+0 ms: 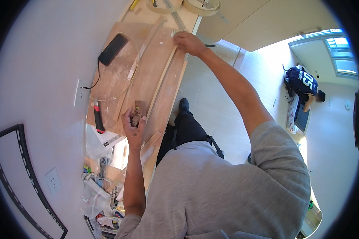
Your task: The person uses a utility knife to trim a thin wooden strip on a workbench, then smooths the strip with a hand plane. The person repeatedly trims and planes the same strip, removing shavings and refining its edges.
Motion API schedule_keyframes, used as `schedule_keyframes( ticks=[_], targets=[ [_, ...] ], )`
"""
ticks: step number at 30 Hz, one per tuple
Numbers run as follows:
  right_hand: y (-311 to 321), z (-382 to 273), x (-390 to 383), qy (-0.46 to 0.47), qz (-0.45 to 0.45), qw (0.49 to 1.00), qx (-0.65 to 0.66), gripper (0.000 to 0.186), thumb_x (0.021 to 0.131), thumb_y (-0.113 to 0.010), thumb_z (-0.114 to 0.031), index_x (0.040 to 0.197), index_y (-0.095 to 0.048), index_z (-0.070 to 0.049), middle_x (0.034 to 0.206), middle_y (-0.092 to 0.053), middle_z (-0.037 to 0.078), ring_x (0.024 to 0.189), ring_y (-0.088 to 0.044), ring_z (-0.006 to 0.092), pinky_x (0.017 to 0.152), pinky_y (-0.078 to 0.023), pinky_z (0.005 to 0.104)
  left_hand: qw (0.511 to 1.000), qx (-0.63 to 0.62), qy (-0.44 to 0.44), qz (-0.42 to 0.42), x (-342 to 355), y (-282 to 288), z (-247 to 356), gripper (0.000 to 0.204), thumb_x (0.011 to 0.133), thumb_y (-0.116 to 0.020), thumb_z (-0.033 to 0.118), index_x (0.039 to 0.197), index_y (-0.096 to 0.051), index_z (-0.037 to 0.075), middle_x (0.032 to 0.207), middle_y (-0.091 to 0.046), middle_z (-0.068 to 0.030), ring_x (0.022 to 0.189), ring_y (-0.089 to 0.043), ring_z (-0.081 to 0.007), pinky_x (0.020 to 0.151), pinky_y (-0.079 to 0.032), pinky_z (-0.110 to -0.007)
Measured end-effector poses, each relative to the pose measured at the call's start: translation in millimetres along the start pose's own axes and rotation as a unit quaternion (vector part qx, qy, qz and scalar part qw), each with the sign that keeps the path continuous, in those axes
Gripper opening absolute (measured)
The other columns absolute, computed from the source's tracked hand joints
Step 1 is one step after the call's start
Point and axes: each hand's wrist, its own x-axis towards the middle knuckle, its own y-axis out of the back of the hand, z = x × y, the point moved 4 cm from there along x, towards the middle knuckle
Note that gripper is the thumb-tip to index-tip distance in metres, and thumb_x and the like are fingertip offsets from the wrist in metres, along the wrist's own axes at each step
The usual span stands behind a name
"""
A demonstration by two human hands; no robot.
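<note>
My left hand (134, 128) is closed round a small brown wooden block, which looks like a hand plane (140, 105), over the near part of a wooden board (147, 65). A long, thin wooden strip (164, 75) runs lengthwise on the board. At the strip's far end, my right hand (189, 42) has its fingers curled on it, with the arm stretched out. A dark pointed thing (211, 46) shows just right of that hand. Left of the board's middle lie a black phone (113, 49) with a cable and a red-and-black utility knife (98, 117).
Rolls of edge banding (202, 6) lie at the bench's far end. Plastic bags (95, 195) and loose tools crowd the near left. A wall with a socket (80, 92) borders the left side. Far right, another person (301, 83) bends over a dark panel.
</note>
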Motion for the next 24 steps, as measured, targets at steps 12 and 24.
schedule_keyframes(
  ticks=[12,24],
  targets=[
    [-6,2,34,-0.017,-0.088,0.996,-0.007,0.024,0.084,-0.077,-0.003,0.107,-0.073,-0.005,0.120,-0.068,0.011,0.119,-0.063,0.0322,0.098,-0.054,0.0415,0.995,-0.043,0.090,0.025,4,22,-12,0.058,0.092,-0.077,0.015,0.142,-0.054,-0.001,0.113,-0.054,-0.0067,0.102,-0.055,-0.0170,0.091,-0.048,-0.031],
    [7,4,-15,-0.044,-0.047,0.998,0.009,0.032,0.084,-0.075,-0.003,0.115,-0.069,-0.007,0.133,-0.063,0.009,0.121,-0.063,0.0319,0.099,-0.055,0.0411,0.993,-0.073,0.087,0.017,-14,16,-23,0.055,0.090,-0.078,0.012,0.139,-0.056,-0.001,0.114,-0.056,-0.0065,0.104,-0.055,-0.0169,0.096,-0.047,-0.032]
  ],
)
